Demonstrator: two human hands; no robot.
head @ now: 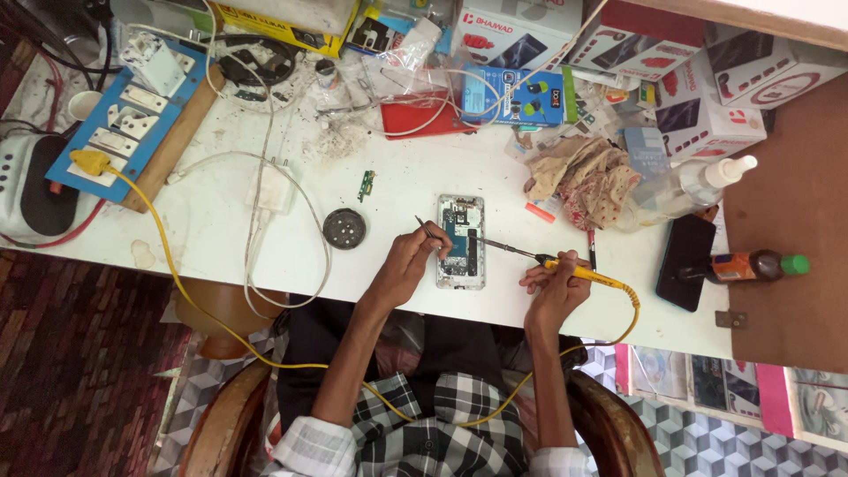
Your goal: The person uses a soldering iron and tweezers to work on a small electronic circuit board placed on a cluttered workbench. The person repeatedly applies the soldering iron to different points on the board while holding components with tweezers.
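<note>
Checked-shirt sleeves (424,442) reach to an opened white phone with its circuit board bare (461,241).
Soldering looks under way: left hand (402,265) pinches thin metal tweezers (429,231) at the phone's left edge; right hand (555,287), right of the phone, grips a yellow-handled soldering iron (565,267), which needs a steady tip. Cluttered white worktable (221,221).

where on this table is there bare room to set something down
Bare white table lies left of the round black disc, bordered by the white charger and the yellow cable. Another strip runs along the near edge below the opened phone. The far edge, with boxes and crumpled cloth, is crowded.
</note>
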